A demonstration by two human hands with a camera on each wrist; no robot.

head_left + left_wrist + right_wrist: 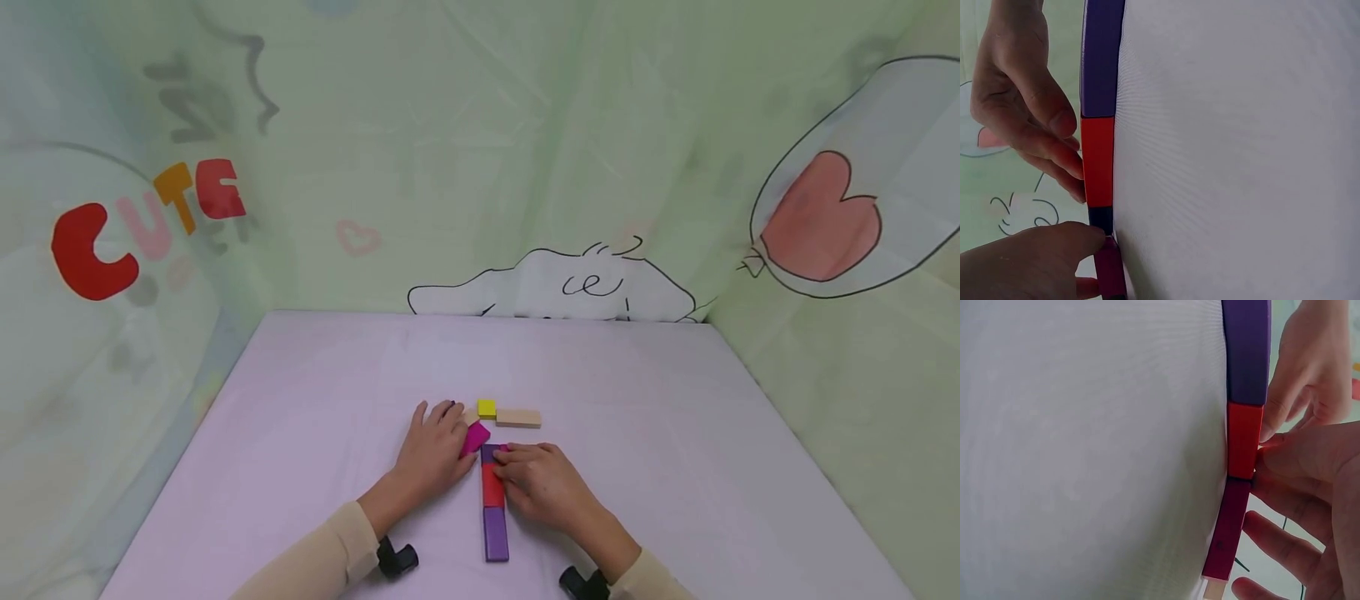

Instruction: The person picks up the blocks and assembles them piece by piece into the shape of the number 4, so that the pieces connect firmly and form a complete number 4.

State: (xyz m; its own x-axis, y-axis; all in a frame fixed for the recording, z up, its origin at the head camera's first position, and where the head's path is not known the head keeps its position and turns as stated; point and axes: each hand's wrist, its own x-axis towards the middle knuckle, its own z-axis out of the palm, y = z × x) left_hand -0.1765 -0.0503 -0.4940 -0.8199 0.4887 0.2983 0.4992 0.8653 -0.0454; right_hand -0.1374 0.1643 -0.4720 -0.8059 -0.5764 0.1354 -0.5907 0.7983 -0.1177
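Note:
Pale purple [496, 533], red [492, 486] and dark purple [491, 452] blocks stand end to end in a row. My left hand [431, 446] holds a slanted magenta block [475, 437], its thumb at the joint by the dark purple block. Extended fingers of my right hand [543, 483] touch the row at the red and dark purple blocks. Partly beneath them, a second magenta block [1229, 531] shows in the right wrist view. Beyond lie a yellow cube [487, 408] and a plain wooden block [517, 418]. Left fingers partly hide another wooden piece [471, 416].
A white table [637, 400] carries the blocks. Printed cloth walls [480, 167] rise behind and on both sides. Black wrist cameras [397, 558] sit under the forearms, close to the tabletop.

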